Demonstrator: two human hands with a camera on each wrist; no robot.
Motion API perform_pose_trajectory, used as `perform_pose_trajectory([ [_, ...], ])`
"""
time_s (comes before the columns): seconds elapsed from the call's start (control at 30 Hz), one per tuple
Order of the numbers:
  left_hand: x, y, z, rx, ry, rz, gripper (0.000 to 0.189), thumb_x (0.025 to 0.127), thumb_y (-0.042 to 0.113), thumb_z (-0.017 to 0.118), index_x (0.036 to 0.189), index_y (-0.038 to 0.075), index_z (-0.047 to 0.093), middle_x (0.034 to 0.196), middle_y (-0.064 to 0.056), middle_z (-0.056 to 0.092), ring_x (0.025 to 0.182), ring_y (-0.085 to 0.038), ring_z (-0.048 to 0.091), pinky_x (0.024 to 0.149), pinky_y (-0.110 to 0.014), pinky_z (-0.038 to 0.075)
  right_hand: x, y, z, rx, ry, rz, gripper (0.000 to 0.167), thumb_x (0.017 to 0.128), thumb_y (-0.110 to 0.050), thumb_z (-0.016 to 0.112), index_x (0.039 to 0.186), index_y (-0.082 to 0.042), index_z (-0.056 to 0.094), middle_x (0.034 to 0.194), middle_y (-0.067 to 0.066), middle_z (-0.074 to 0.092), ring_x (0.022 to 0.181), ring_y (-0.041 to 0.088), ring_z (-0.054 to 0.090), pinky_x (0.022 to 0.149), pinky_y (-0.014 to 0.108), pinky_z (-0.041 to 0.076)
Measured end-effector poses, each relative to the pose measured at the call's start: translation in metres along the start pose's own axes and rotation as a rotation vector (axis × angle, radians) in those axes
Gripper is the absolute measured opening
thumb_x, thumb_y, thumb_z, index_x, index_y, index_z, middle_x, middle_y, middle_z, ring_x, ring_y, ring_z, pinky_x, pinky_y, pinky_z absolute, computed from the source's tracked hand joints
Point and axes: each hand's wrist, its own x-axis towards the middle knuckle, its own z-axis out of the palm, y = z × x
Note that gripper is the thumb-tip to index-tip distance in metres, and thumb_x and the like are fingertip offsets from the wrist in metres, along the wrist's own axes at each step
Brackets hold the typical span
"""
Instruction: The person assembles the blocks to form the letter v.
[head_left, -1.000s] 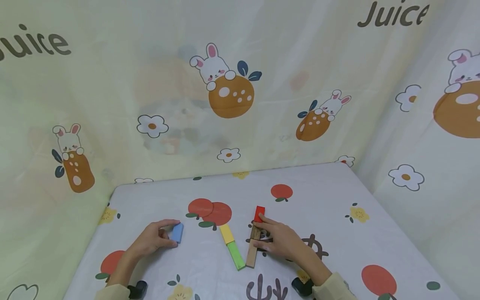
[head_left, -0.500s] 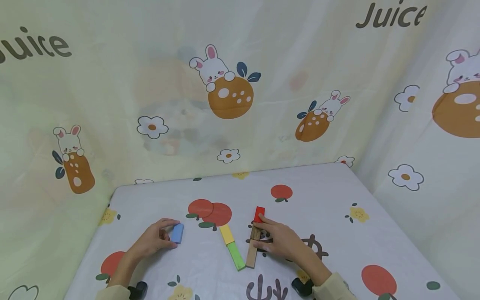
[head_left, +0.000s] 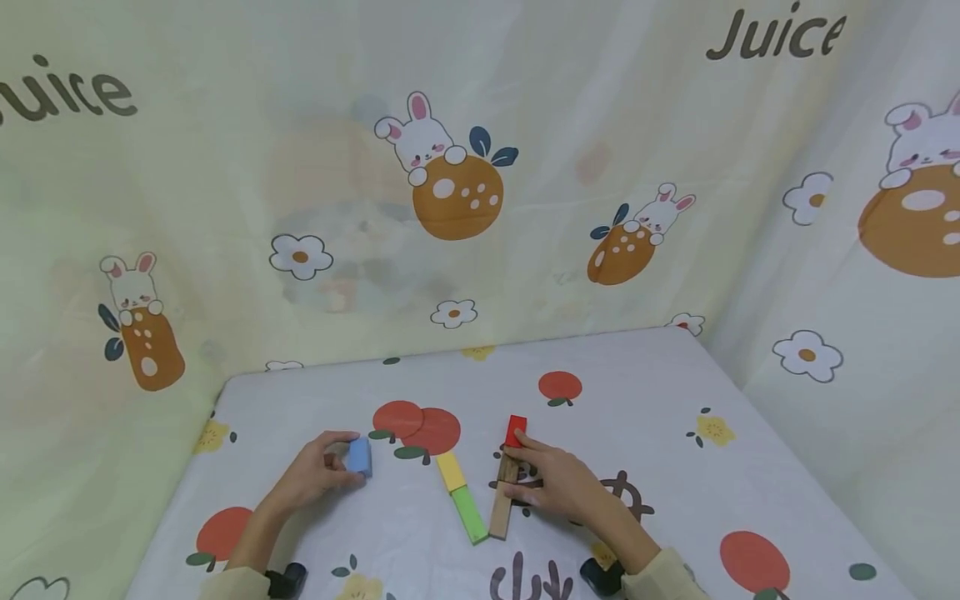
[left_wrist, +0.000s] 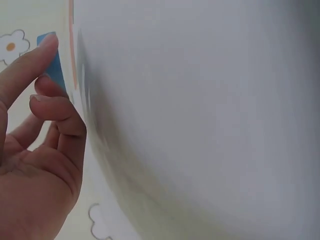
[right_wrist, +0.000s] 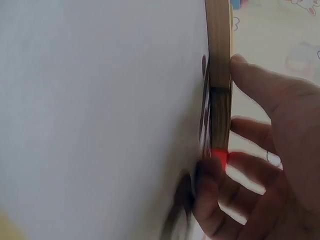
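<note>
In the head view my left hand (head_left: 318, 471) pinches a blue block (head_left: 360, 457) between thumb and fingers, left of the other blocks. Its blue side (left_wrist: 57, 76) shows behind the fingers in the left wrist view. My right hand (head_left: 558, 483) lies along a line of blocks: a red block (head_left: 515, 427) at the far end, a dark wooden block (head_left: 509, 468) and a light wooden block (head_left: 500, 515). In the right wrist view the thumb touches the light wooden block (right_wrist: 219, 45), while other fingers reach the dark wooden block (right_wrist: 220, 120) and the red one.
A yellow block (head_left: 452, 472) and a green block (head_left: 470, 515) lie end to end. The green one meets the light wooden block at the near end, forming a V. The table has a white printed cloth (head_left: 637, 392); a printed curtain (head_left: 540, 275) hangs behind.
My left hand has moved slightly up and to the right with the blue block, which has turned a little. The right hand stays on its line of blocks.
</note>
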Motion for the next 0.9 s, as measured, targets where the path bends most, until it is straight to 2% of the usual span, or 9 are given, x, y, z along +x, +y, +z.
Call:
perform_pose_trajectory([
  [0.2, 0.004, 0.013, 0.013, -0.010, 0.045, -0.022, 0.074, 0.086, 0.014, 0.088, 0.150, 0.008, 0.052, 0.079, -0.005, 0.054, 0.073, -0.018, 0.050, 0.060, -0.025, 0.040, 0.000, -0.002, -0.002, 0.002, -0.008, 0.013, 0.067, 0.091, -0.061, 0.075, 0.148, -0.027, 0.064, 0.165, 0.010, 0.050, 0.146, 0.038, 0.056, 0.110, 0.058, 0.055],
  [0.33, 0.008, 0.023, 0.020, 0.002, 0.084, -0.010, 0.074, 0.085, 0.016, 0.089, 0.149, 0.007, 0.052, 0.081, -0.006, 0.054, 0.073, -0.018, 0.050, 0.059, -0.025, 0.041, -0.001, -0.003, -0.003, 0.010, -0.005, 0.014, 0.067, 0.091, -0.061, 0.075, 0.148, -0.027, 0.064, 0.165, 0.010, 0.050, 0.146, 0.039, 0.056, 0.110, 0.059, 0.055],
  [0.5, 0.015, 0.031, 0.028, 0.011, 0.100, -0.015, 0.075, 0.086, 0.017, 0.089, 0.150, 0.005, 0.051, 0.085, -0.007, 0.056, 0.073, -0.019, 0.051, 0.060, -0.027, 0.043, -0.001, -0.002, -0.002, -0.004, -0.004, 0.020, 0.068, 0.091, -0.062, 0.075, 0.148, -0.027, 0.063, 0.165, 0.009, 0.050, 0.146, 0.037, 0.057, 0.109, 0.057, 0.056],
  [0.6, 0.021, 0.034, 0.033, 0.020, 0.110, -0.020, 0.075, 0.087, 0.019, 0.088, 0.150, 0.005, 0.051, 0.095, -0.011, 0.058, 0.076, -0.019, 0.052, 0.062, -0.027, 0.045, -0.001, -0.001, 0.000, -0.009, -0.002, 0.024, 0.068, 0.091, -0.062, 0.074, 0.148, -0.028, 0.063, 0.164, 0.008, 0.051, 0.145, 0.036, 0.058, 0.108, 0.056, 0.057],
  [0.8, 0.032, 0.040, 0.044, 0.024, 0.129, -0.008, 0.073, 0.087, 0.016, 0.087, 0.150, 0.001, 0.051, 0.130, -0.020, 0.060, 0.084, -0.021, 0.056, 0.066, -0.026, 0.049, 0.000, 0.000, 0.001, 0.001, 0.001, 0.016, 0.067, 0.091, -0.062, 0.075, 0.148, -0.028, 0.064, 0.164, 0.009, 0.051, 0.145, 0.038, 0.058, 0.107, 0.057, 0.057],
  [0.9, 0.037, 0.043, 0.051, 0.028, 0.133, 0.001, 0.070, 0.086, 0.014, 0.087, 0.147, 0.001, 0.054, 0.131, -0.021, 0.063, 0.089, -0.022, 0.058, 0.069, -0.025, 0.052, 0.000, 0.000, 0.002, 0.001, 0.000, 0.011, 0.067, 0.091, -0.062, 0.075, 0.148, -0.028, 0.064, 0.164, 0.009, 0.051, 0.144, 0.038, 0.058, 0.107, 0.057, 0.057],
])
